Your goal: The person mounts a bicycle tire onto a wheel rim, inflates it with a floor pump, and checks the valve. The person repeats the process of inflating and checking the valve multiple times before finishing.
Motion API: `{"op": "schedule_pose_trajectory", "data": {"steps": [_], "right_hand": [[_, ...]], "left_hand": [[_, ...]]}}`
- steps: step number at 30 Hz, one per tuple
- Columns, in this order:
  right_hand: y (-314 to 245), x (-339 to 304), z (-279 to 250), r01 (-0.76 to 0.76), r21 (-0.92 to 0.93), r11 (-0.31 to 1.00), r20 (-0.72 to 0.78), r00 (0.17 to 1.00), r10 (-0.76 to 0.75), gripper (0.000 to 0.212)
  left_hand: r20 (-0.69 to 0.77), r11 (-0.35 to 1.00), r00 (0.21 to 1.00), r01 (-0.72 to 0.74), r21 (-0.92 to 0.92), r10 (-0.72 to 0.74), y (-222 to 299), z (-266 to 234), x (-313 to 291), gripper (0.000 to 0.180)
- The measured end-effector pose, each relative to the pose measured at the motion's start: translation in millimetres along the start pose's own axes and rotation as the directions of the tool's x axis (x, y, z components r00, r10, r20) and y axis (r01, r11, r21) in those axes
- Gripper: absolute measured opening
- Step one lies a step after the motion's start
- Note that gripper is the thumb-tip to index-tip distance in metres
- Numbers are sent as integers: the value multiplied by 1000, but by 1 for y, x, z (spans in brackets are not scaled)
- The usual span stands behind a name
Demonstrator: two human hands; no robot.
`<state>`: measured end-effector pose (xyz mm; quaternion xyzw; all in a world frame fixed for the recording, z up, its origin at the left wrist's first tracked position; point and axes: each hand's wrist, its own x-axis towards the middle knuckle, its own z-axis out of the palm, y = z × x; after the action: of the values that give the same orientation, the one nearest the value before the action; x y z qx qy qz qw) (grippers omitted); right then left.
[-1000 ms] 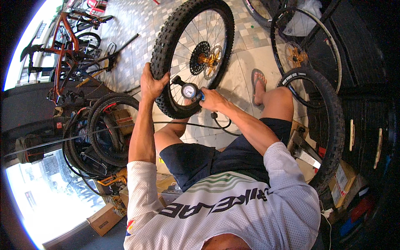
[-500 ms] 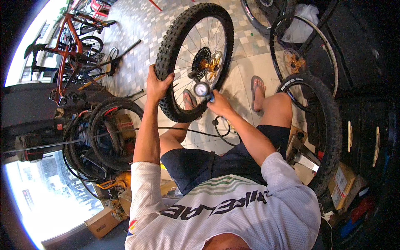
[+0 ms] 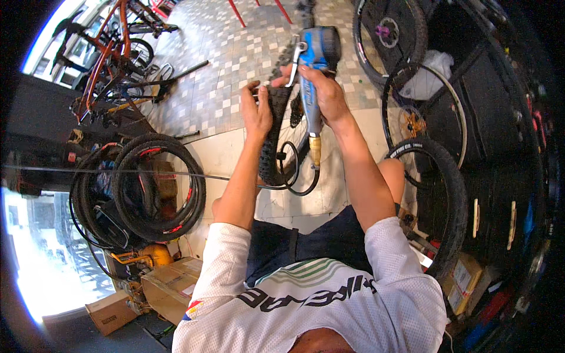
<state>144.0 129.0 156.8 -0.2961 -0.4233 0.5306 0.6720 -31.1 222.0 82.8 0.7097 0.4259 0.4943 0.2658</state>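
Note:
I sit over a knobby bicycle wheel (image 3: 272, 154), seen nearly edge-on and held upright between my arms. My left hand (image 3: 256, 113) grips the top of its tyre. My right hand (image 3: 323, 89) is closed around a blue air inflator gun (image 3: 311, 59) with a silver lever, raised above the wheel. From the gun's brass fitting a black hose (image 3: 294, 176) loops down beside the wheel. The inflator's gauge face is turned away from view.
Stacked tyres (image 3: 154, 188) lean at my left, with cardboard boxes (image 3: 170, 285) below them. An orange bicycle (image 3: 112, 53) stands at the back left on the tiled floor. More wheels (image 3: 424, 112) and a tyre (image 3: 441, 200) crowd my right, beside dark shelving.
The wheel has turned from face-on to nearly edge-on. My right hand has lifted the inflator from the rim up above the tyre. My left hand moved to the tyre's top.

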Motion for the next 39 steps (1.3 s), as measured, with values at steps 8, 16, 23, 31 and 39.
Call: {"op": "schedule_pose_trajectory", "data": {"steps": [8, 16, 23, 31, 39], "right_hand": [[82, 68, 23, 124, -808, 575, -60, 955, -290, 38], [62, 55, 21, 340, -884, -321, 393, 912, -116, 53], [41, 122, -60, 303, -873, -383, 381, 913, -146, 34], [-1, 206, -216, -124, -972, -198, -96, 985, -144, 64], [-2, 218, -242, -14, -997, 75, -13, 1000, 12, 34]], "left_hand": [[213, 876, 977, 94, -472, 10, -12, -12, -35, 36], [261, 710, 774, 633, -309, -576, 19, -93, -16, 49], [-469, 963, 876, 211, 169, -109, -91, -289, 46, 42], [-366, 859, 929, 235, 455, -60, -153, -418, 3, 28], [-260, 608, 839, 530, 591, -478, -383, -302, -173, 45]]}}
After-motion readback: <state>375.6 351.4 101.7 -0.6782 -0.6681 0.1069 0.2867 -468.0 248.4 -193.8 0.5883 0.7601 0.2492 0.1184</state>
